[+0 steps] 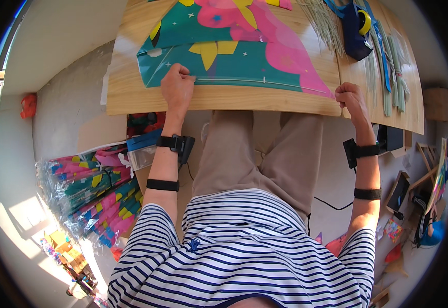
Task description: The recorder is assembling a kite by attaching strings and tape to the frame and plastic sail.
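Note:
A printed sheet (280, 54) in teal, pink and yellow lies across the wooden table, its right side narrowing to a pink tip at the front edge. Along its near edge runs a thin pale rod (234, 79). My left hand (178, 88) is closed at the left end of this rod, resting over the sheet's near edge; its fingertips are partly hidden. At the pink tip, my right hand (351, 98) is closed in a pinch on the sheet's corner. Whether the rod reaches into the right fingers cannot be made out.
Bundles of thin rods (397, 77) and a dark blue tape dispenser (356, 33) with yellow tape lie at the table's right. The wooden table's (224, 102) front edge is just beyond my knees. Plastic-wrapped colourful sheets (90, 187) are stacked at the lower left.

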Demonstrator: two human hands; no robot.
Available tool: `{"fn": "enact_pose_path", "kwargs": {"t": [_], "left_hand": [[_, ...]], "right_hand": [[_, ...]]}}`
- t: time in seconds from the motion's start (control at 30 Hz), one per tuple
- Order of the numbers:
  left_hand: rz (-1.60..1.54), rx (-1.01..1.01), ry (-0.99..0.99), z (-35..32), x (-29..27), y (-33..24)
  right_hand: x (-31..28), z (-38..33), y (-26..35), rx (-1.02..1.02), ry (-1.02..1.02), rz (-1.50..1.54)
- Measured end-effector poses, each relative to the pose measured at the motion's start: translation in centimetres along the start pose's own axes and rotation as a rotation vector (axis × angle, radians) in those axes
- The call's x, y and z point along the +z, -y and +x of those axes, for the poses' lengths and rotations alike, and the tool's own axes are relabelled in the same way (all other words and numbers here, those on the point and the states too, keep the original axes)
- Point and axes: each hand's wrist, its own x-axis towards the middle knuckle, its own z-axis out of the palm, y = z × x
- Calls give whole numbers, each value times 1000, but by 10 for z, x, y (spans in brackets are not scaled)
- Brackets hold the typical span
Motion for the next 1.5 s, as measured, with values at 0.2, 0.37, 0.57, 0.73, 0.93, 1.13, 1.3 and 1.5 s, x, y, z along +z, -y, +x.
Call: {"fn": "enact_pose_path", "kwargs": {"t": [0.2, 0.37, 0.57, 0.73, 0.93, 1.13, 1.3, 1.5], "left_hand": [[76, 0, 13, 1, 4, 5], [208, 104, -76, -2, 6, 5], [251, 24, -45, 0, 1, 9], [124, -46, 18, 3, -3, 12], [77, -61, 32, 3, -2, 9], [83, -70, 38, 2, -5, 8], [64, -56, 40, 4, -4, 13], [61, -69, 52, 6, -3, 14]], "right_hand": [[0, 3, -3, 15, -9, -18], [-2, 8, -12, -20, -5, 8], [2, 14, -13, -1, -46, -92], [9, 17, -12, -3, -92, -165], [11, 29, -26, -71, -156, -283], [19, 27, -28, -116, -208, -373], [22, 24, -23, -137, -227, -404], [25, 27, -27, -138, -271, -463]]}}
